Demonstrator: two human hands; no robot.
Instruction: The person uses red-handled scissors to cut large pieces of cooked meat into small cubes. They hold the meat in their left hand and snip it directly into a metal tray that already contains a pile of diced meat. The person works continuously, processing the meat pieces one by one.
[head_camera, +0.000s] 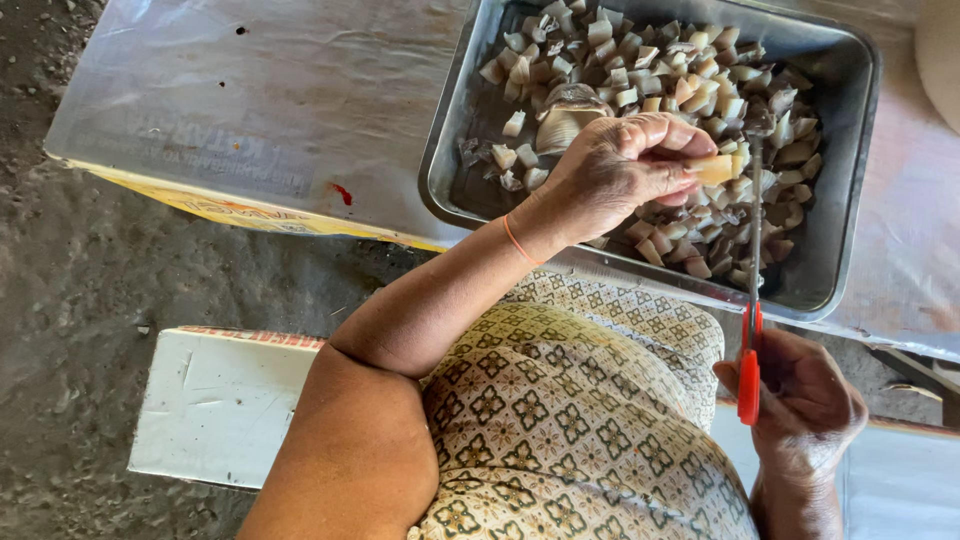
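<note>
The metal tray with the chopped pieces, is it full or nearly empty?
Fairly full. Pale cut chunks cover most of the metal tray; only its left part shows bare metal with some scattered bits.

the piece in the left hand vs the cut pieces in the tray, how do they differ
The piece pinched in the left hand is held up over the metal tray, at the blades of the orange-handled scissors held in the right hand; the cut pieces lie loose in a heap on the tray floor. The held piece looks yellowish; most cut pieces look paler, some grey-brown. Both are small chunks of seemingly the same food.
</note>
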